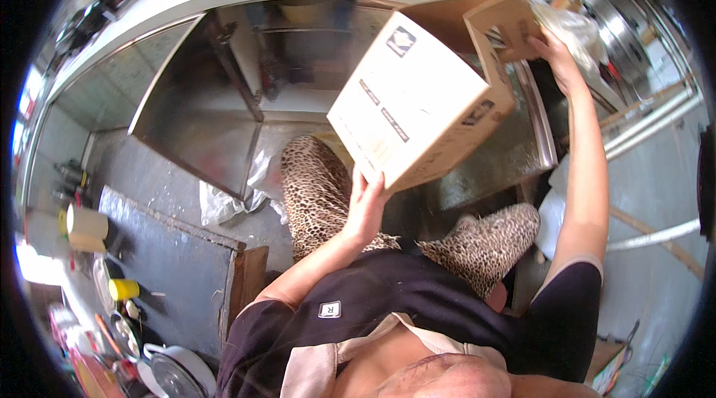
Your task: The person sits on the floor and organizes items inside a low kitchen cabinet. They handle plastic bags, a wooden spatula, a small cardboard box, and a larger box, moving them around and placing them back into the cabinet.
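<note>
A cardboard box [414, 102] is held up and tilted in front of me, over my knees. Its broad face is pale and bears printing. The top flaps [498, 23] stand spread, and the inside is mostly hidden. My left hand [366, 202] grips the box's lower corner, thumb on the outer face. At the upper right, my right hand [556, 60] has hold of a raised flap near its edge. Beyond the box, a low cabinet [302, 57] under a white counter has its left door [196, 107] swung out.
A right-hand door panel [486, 157] stands behind the box. Crumpled clear plastic [224, 202] lies on the floor by the left door. At left is a dark-topped table [173, 264] with a yellow cup [123, 289] and a lidded pot [179, 370]. A steel pot [621, 34] sits far right.
</note>
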Tool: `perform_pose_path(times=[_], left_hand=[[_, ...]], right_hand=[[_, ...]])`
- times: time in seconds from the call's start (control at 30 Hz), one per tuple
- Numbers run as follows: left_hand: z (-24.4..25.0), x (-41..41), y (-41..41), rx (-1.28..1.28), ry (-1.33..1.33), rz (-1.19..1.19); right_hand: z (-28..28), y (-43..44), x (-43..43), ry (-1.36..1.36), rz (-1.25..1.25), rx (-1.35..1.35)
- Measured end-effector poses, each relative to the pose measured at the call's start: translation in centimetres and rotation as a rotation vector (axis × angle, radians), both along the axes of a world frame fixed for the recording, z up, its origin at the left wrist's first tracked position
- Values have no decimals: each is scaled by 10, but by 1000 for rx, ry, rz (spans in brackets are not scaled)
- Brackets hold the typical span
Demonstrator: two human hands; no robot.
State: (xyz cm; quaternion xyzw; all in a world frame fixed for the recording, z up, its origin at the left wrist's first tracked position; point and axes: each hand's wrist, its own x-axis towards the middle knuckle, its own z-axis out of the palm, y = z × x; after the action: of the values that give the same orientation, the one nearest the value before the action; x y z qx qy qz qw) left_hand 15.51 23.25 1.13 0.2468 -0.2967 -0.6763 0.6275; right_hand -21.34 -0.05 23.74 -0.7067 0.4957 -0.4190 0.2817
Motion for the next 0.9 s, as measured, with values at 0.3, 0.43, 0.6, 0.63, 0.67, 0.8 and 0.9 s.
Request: perform_pose_path(times=[0.3,0.43,0.6,0.63,0.67,0.8,0.9], left_hand=[[-12,8,5,98,127,-60],[-7,19,6,63,165,-47],[-2,23,4,44,174,-36],[-2,24,5,34,177,-28],[-3,24,6,25,180,-21],[4,33,8,16,164,-11],[6,37,9,-2,157,10]], right_hand=[[1,4,1,38,27,-60],[10,-1,21,56,44,-76],[29,6,43,32,89,-89],[29,3,42,15,109,-80],[30,0,41,-1,129,-70],[39,6,58,54,128,-126],[45,7,65,22,160,-153]])
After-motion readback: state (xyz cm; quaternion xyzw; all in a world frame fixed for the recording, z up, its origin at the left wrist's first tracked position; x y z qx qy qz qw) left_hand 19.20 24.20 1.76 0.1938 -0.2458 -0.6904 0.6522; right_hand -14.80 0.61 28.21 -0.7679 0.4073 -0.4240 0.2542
